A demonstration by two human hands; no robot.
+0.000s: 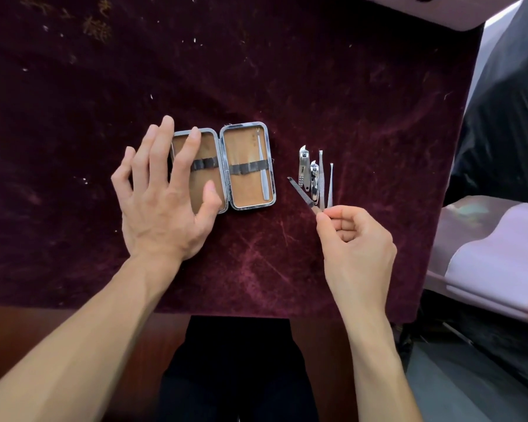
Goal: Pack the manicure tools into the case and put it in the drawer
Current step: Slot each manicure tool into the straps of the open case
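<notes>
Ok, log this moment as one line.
case open, one tool strapped | left hand on case | right hand pinches file | clippers loose

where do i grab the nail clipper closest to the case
Pinch the nail clipper across its long edges at the far half, from straight above. It lies flat, pointing away from the person, and only that half is clear: the second clipper crowds its near end. The right hand pinches a nail file nearby.
</notes>
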